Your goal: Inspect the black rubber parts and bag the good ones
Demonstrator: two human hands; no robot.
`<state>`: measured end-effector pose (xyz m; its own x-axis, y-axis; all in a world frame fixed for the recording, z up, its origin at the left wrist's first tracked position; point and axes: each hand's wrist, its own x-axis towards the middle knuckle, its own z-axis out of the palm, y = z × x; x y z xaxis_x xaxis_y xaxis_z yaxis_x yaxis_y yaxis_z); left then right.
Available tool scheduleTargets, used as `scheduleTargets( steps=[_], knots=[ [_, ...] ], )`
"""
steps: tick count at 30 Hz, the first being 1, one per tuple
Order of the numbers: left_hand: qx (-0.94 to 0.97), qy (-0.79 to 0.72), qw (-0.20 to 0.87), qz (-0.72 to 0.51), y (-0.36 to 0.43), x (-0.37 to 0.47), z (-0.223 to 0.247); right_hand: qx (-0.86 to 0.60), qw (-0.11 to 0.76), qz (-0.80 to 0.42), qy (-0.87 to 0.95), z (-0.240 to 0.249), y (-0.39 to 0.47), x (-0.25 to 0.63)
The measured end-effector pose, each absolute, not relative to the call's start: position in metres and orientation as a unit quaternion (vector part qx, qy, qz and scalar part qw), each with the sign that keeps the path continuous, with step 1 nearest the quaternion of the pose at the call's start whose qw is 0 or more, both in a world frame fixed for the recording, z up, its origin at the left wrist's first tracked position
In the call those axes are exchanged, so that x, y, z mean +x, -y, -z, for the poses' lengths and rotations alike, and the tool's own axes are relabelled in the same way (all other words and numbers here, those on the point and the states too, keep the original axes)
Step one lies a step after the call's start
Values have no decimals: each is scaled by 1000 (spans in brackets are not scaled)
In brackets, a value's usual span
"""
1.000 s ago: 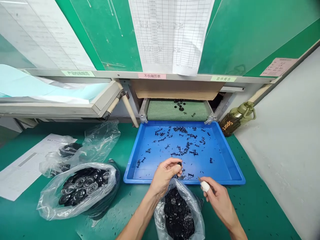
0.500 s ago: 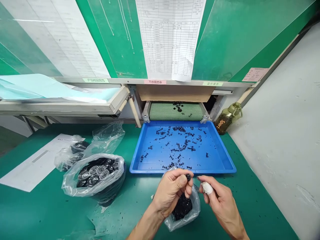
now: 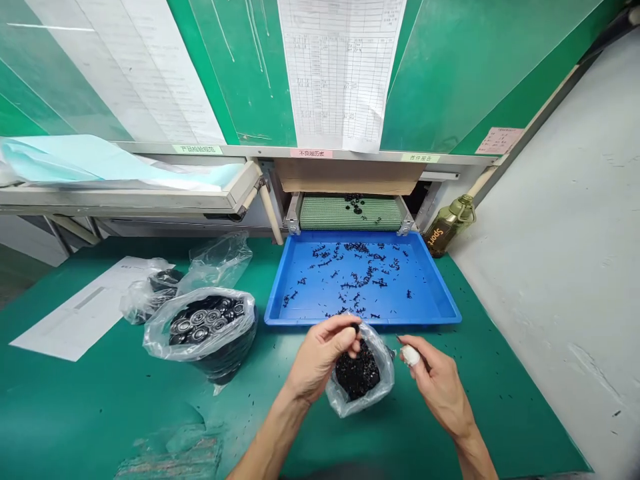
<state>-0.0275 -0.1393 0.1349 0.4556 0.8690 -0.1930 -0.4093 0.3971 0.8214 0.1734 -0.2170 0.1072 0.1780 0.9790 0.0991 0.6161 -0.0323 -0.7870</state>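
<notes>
My left hand [image 3: 320, 357] pinches a small black part [image 3: 356, 327] at its fingertips, right over the open mouth of a clear plastic bag [image 3: 337, 400] filled with small black parts. My right hand [image 3: 434, 381] hovers just right of that bag, thumb and bandaged white fingertip [image 3: 410, 356] pressed together; what sits between them is too small to make out. Both hands are just in front of the near rim of a blue tray [image 3: 440, 300] strewn with black plastic scraps.
A larger clear bag of black round parts [image 3: 205, 327] stands at left, with another bag [image 3: 150, 293] and a paper sheet [image 3: 85, 313] behind it. A green conveyor belt [image 3: 350, 213] feeds the tray. An olive bottle [image 3: 447, 227] stands at the right wall.
My left hand brought the black part back from the tray's near edge to over the bag. The view rose and pulled back, so the bench looks farther away.
</notes>
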Motion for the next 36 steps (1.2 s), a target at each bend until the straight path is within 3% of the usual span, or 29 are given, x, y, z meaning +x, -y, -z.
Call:
scheduleTargets(
  steps=[10, 18, 25, 30, 36],
  knots=[
    [470, -460, 648, -384, 157, -64, -93, -724, 325, -280, 540, -52, 246, 196],
    [698, -444, 504, -248, 161, -59, -103, -725, 320, -254, 554, -31, 245, 200],
    [672, -510, 451, -292, 127, -57, -105, -711, 365, -203, 566, -39, 203, 209],
    [610, -522, 484, -348, 78, -45, -97, -678, 376, -225, 590, -57, 154, 203],
    [474, -417, 676, -379, 44, 1, -85, -616, 400, -268, 624, -93, 89, 151]
  ],
)
